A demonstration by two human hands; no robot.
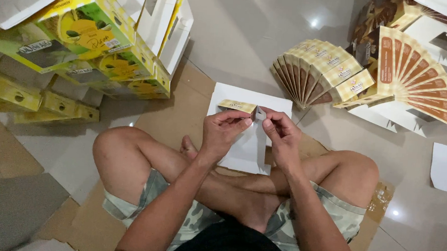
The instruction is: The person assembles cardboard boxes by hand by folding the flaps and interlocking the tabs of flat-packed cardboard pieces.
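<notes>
I sit cross-legged on a sheet of brown cardboard [177, 111]. Both hands hold a flat white carton blank [248, 143] with a yellow checked printed edge, raised above my shins. My left hand [224, 130] pinches a folded flap near the blank's top middle. My right hand [281, 132] pinches the same flap from the right side, thumb and fingers closed on it. The lower part of the blank hangs between my hands.
A fan of flat yellow-checked carton blanks [321, 69] lies ahead on the tiled floor, with brown-striped blanks [423, 83] to its right. Assembled yellow and green boxes [92, 35] are stacked at the left. A white card piece [441, 166] lies at the right.
</notes>
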